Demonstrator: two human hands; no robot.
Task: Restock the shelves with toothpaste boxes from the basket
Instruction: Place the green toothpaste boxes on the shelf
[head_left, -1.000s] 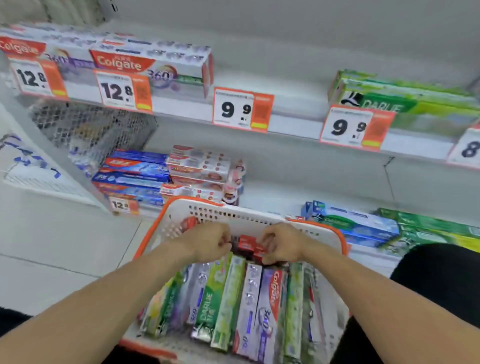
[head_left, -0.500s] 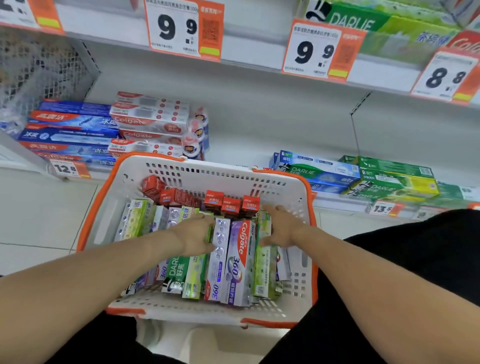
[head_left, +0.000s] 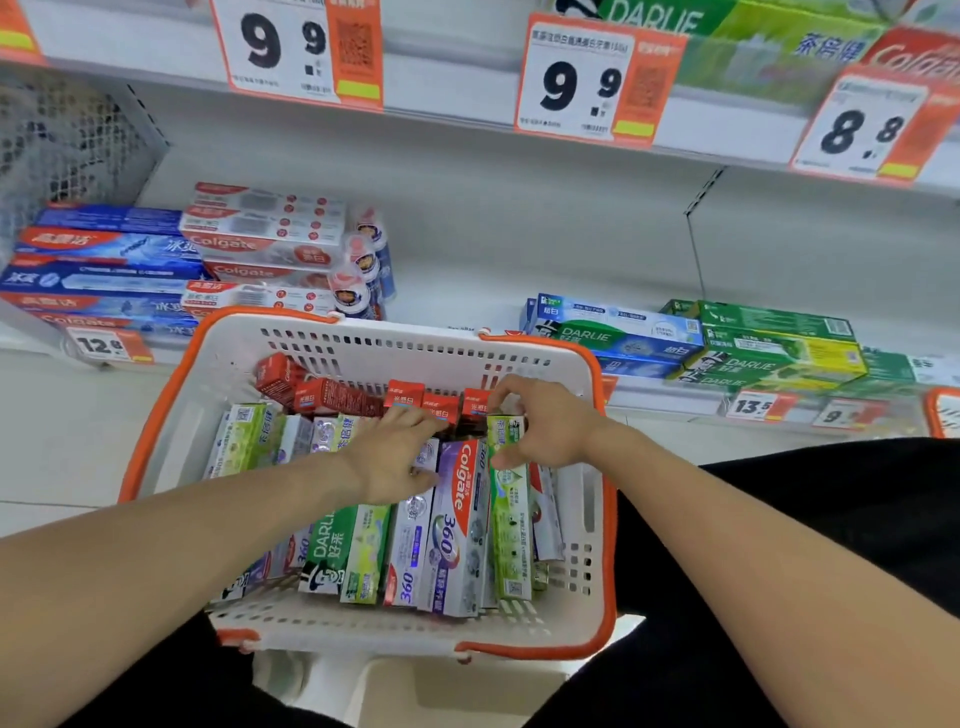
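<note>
Head view, basket: basket (head_left: 597, 519), white with an orange rim, is sitting in front of the person, below the lower shelf (head_left: 467, 306); it is carrying long toothpaste boxes (head_left: 457, 525) lying side by side and small red boxes (head_left: 332, 397) standing along its far wall.
Head view, left hand: left hand (head_left: 395, 457) is lying palm down over the long boxes, fingers stretched toward the red row and fingertips touching one red box; it is pressing, not gripping.
Head view, right hand: right hand (head_left: 535, 421) is curling thumb and fingers round the top end of a light green box (head_left: 511, 519), pinching it.
Head view, shelf stock: Colgate stacks (head_left: 260, 249) are filling the left of the lower shelf, Darlie stacks (head_left: 727, 348) the right, with bare shelf between; price tags (head_left: 571, 78) are hanging from the shelf above.
Step in hand: likely choosing and pulling out the next box.
Doing it well: lifting the green box straight up by its end is probably keeping its neighbours from dragging; the left hand holding the others down is helping; matching the box to the like stack before reaching is saving a second move.
Change from half a second ago: right hand is now gripping the green box end instead of resting flat at the far right; left hand is reaching farther toward the red boxes.
</note>
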